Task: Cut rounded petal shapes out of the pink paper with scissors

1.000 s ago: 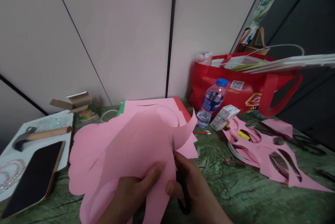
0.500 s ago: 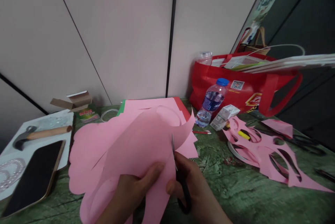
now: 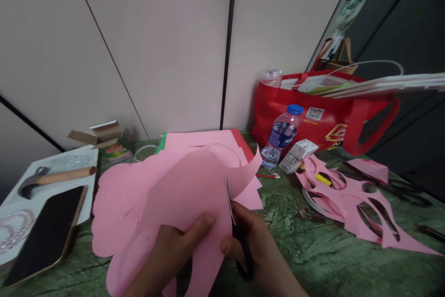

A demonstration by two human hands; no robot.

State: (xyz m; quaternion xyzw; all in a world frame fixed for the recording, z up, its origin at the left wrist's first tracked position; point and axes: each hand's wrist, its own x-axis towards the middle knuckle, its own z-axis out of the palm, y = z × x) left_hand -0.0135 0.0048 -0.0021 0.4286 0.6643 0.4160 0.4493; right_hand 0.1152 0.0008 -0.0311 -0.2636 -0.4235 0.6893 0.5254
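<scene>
A large sheet of pink paper (image 3: pixel 187 190) is pinched in my left hand (image 3: pixel 177 250), the thumb lying on top and the other fingers hidden beneath. My right hand (image 3: pixel 257 241) grips a pair of black-handled scissors (image 3: pixel 246 253). Their blades sit at the sheet's right side, where a cut strip of paper curls up and away. Under and left of this sheet lie pink cut-outs with scalloped edges (image 3: pixel 121 195). Behind it is a stack of pink sheets (image 3: pixel 201 138) with green and red ones showing at its edges.
On the left are a hammer (image 3: pixel 62 176), a phone (image 3: pixel 47 234) and an opened small box (image 3: pixel 114 148). To the right stand a water bottle (image 3: pixel 280 137), a white carton (image 3: pixel 297 155) and a red bag (image 3: pixel 313 121). Pink paper scraps (image 3: pixel 351 199) lie before them on the green table (image 3: pixel 306 264).
The pink sheet has shifted and tilted slightly in my left hand, and the curled strip has moved a little to the right. The scissors stay almost in place.
</scene>
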